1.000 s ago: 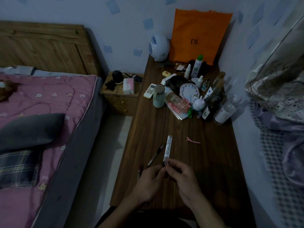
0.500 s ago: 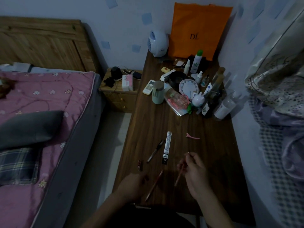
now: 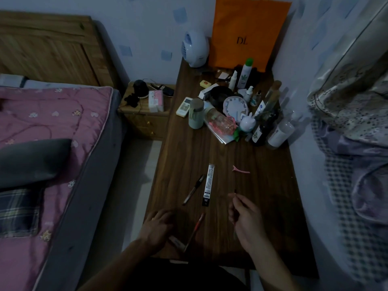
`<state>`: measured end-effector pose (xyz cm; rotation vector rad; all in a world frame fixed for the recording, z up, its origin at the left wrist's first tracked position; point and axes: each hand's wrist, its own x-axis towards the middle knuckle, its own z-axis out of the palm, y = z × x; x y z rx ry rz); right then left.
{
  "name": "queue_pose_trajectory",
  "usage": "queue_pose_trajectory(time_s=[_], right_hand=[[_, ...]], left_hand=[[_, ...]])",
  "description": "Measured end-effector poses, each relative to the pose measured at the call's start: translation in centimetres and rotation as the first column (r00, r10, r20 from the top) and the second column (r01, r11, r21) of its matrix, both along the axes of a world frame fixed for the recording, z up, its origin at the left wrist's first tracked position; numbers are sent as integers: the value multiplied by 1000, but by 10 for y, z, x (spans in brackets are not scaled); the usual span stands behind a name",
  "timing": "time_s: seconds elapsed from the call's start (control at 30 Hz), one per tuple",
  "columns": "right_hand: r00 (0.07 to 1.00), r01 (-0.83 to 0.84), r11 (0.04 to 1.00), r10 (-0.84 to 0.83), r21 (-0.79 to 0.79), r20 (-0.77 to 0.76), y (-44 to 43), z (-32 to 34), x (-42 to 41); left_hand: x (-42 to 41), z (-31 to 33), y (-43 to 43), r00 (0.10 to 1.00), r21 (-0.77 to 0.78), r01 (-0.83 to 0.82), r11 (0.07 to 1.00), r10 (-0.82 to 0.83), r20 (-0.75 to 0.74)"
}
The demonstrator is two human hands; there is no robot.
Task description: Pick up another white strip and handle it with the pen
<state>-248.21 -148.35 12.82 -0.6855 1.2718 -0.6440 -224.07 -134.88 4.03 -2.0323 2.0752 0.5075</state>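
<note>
My right hand (image 3: pixel 246 219) hovers over the near right part of the dark wooden desk (image 3: pixel 262 202) and pinches a thin dark stick (image 3: pixel 235 193) that points away from me. My left hand (image 3: pixel 156 229) lies palm down at the desk's near left edge with loosely curled fingers, and I see nothing gripped in it. A small pale tube (image 3: pixel 177 241) pokes out beside its thumb. A reddish pencil (image 3: pixel 196 228) lies slanted between my hands. Further out lie a long narrow box (image 3: pixel 209 184), a black pen (image 3: pixel 194 189) and a pink hair clip (image 3: pixel 241 170).
Bottles, a clock (image 3: pixel 234 107), a green cup (image 3: pixel 195 114), a remote and an orange bag (image 3: pixel 247 32) crowd the desk's far end. A bed with a pink quilt (image 3: pixel 42 131) stands on the left, a nightstand (image 3: pixel 147 114) beside it. Bedding is piled on the right.
My hands held the narrow box together at its near end, then parted. The box now lies on the desk, the reddish pencil rests between my hands, and the right hand keeps the thin stick.
</note>
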Motion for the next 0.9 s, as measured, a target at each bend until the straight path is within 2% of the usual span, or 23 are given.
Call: queue_pose_trajectory(time_s=[0.07, 0.17, 0.27, 0.37, 0.43, 0.57, 0.77, 0.83, 0.9], right_hand=[[1000, -1, 1000, 1, -1, -2, -1, 3, 0], [999, 20, 1000, -20, -3, 30, -2, 8, 0], [996, 43, 999, -42, -1, 72, 0, 14, 4], [990, 71, 997, -68, -24, 123, 0, 23, 10], [987, 79, 995, -70, -55, 147, 0, 32, 13], [992, 51, 986, -31, -160, 124, 1, 48, 20], [996, 82, 957, -67, -277, 63, 6, 53, 24], [996, 76, 955, -59, -288, 68, 7, 55, 22], [997, 51, 954, -33, -294, 65, 6, 56, 21]], left_hand=[[2, -9, 1, 999, -62, -46, 997, 45, -26], [-1, -6, -3, 940, -39, -301, 953, 290, -178], [-10, 10, -11, 754, 3, -519, 855, 460, -469], [-25, 34, -21, 593, 46, -626, 779, 513, -621], [-33, 47, -29, 510, 109, -658, 745, 547, -664], [-50, 71, -38, 428, 129, -670, 731, 523, -737], [-70, 89, -39, 147, 306, -636, 709, 500, -854], [-73, 93, -37, 132, 296, -635, 714, 478, -869], [-73, 96, -36, 161, 268, -635, 724, 464, -871]])
